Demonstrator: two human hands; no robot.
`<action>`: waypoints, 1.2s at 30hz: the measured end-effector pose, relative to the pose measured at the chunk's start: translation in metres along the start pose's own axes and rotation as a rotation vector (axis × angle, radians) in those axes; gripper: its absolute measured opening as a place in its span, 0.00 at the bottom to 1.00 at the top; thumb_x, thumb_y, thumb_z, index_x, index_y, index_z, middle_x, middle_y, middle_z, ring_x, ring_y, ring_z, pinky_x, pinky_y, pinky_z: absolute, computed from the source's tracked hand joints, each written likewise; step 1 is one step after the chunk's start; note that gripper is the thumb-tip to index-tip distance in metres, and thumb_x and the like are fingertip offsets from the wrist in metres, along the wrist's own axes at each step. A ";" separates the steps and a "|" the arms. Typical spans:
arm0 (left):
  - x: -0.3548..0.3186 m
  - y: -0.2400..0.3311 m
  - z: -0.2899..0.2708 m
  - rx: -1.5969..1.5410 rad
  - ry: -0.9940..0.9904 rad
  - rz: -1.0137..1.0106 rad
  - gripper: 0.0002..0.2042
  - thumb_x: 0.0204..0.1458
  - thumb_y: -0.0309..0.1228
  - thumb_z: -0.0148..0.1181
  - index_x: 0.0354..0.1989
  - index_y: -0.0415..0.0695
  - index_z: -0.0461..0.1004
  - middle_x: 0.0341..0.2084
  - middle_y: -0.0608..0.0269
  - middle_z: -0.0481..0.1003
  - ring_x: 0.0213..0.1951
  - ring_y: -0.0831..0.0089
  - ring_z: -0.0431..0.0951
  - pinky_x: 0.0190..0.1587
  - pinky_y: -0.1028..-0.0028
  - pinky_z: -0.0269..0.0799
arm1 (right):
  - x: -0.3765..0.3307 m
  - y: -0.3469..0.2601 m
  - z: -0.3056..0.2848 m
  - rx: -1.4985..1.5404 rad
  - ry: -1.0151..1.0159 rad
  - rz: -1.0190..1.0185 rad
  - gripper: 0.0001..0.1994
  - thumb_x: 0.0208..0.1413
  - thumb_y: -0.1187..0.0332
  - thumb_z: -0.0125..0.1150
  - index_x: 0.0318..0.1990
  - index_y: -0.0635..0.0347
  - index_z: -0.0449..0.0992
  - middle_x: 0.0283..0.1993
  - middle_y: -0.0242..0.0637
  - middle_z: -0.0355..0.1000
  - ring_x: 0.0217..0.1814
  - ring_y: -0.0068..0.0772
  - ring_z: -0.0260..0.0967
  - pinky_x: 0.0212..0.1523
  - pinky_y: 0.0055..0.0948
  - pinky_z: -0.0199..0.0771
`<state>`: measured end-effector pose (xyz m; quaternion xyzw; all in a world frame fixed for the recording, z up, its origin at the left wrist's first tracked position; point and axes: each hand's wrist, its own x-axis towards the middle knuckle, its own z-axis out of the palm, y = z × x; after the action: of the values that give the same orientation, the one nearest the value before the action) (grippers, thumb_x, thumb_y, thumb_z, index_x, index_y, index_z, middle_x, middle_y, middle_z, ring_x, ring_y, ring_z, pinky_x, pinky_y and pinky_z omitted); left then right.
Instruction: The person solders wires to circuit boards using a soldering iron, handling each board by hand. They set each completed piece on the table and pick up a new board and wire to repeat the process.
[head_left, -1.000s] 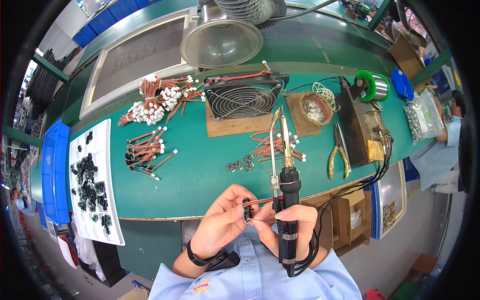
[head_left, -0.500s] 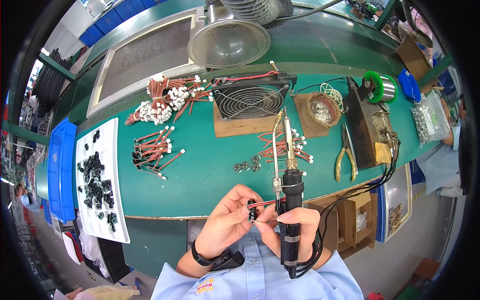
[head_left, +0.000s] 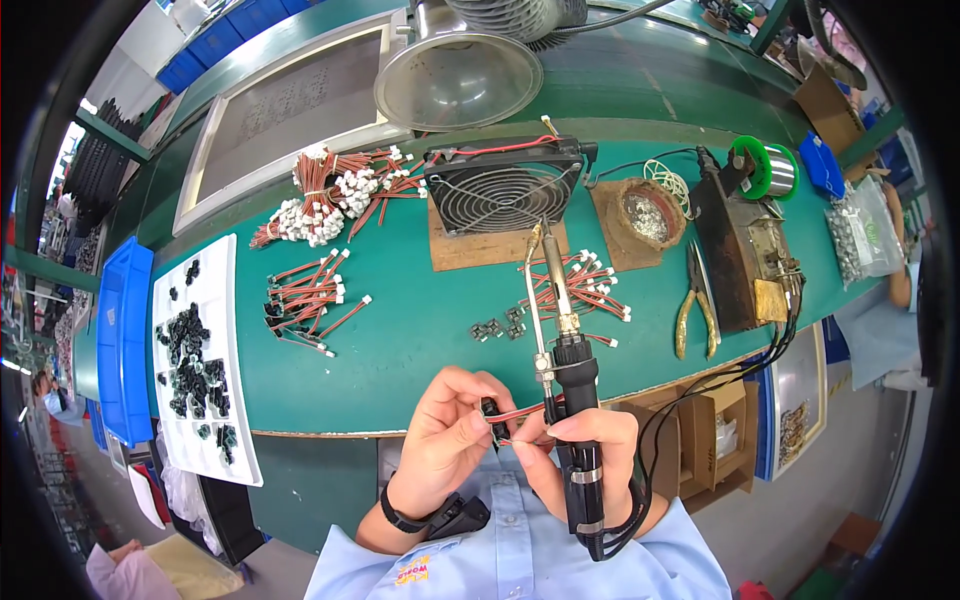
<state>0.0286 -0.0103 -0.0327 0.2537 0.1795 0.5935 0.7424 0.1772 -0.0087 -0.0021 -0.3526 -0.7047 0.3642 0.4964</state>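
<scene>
My left hand [head_left: 452, 425] pinches a small black component [head_left: 491, 408] between thumb and fingers, just past the bench's front edge. Red and dark wires [head_left: 522, 411] run from that part toward my right hand [head_left: 590, 450]. The right hand is closed around a black-handled soldering iron [head_left: 578, 385], its thumb and fingertip also close to the wires by the component. Upward and slightly left points the iron's metal barrel, with a thin solder-feed tube [head_left: 535, 310] alongside. Its tip stands in front of a black fan [head_left: 505, 195]. Fingers partly hide the joint between wires and component.
Wire bundles [head_left: 312, 295] and several small black parts [head_left: 487, 330] lie on the green bench. A white tray [head_left: 225, 300] of black pieces is at left. Rightward are a solder-scrap bowl [head_left: 650, 215], pliers [head_left: 696, 310], a soldering station [head_left: 740, 260] and a solder spool [head_left: 770, 172].
The soldering iron's tip has swung left, and the handle has tilted with it. Both hands have shifted slightly left while keeping hold of the component and the iron.
</scene>
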 end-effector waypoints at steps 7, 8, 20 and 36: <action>-0.003 0.001 0.002 0.081 0.038 0.082 0.09 0.54 0.29 0.54 0.41 0.43 0.64 0.35 0.54 0.69 0.37 0.69 0.70 0.39 0.72 0.66 | 0.002 -0.003 0.000 0.032 0.005 -0.029 0.23 0.46 0.84 0.59 0.45 0.58 0.55 0.31 0.44 0.70 0.31 0.30 0.68 0.30 0.26 0.70; -0.004 0.001 0.002 0.082 0.038 0.077 0.09 0.54 0.29 0.54 0.41 0.43 0.64 0.35 0.54 0.69 0.37 0.69 0.70 0.39 0.72 0.66 | 0.003 -0.003 0.000 0.042 0.004 -0.052 0.23 0.45 0.84 0.60 0.45 0.58 0.55 0.30 0.43 0.71 0.31 0.31 0.68 0.32 0.28 0.70; -0.009 0.001 0.000 0.106 0.062 0.053 0.09 0.53 0.29 0.55 0.40 0.43 0.65 0.33 0.55 0.69 0.35 0.70 0.69 0.38 0.73 0.66 | 0.007 -0.012 -0.007 0.020 -0.005 -0.032 0.20 0.40 0.84 0.63 0.40 0.56 0.62 0.30 0.41 0.73 0.32 0.36 0.68 0.36 0.32 0.65; -0.009 0.003 0.003 0.125 0.083 0.038 0.09 0.53 0.30 0.56 0.39 0.43 0.65 0.32 0.56 0.69 0.34 0.70 0.70 0.37 0.73 0.67 | 0.017 -0.009 -0.005 0.045 0.056 -0.130 0.23 0.35 0.83 0.63 0.43 0.57 0.66 0.28 0.34 0.70 0.23 0.32 0.66 0.31 0.29 0.59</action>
<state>0.0263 -0.0189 -0.0289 0.2779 0.2420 0.6051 0.7058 0.1761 0.0025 0.0148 -0.3048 -0.7036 0.3371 0.5462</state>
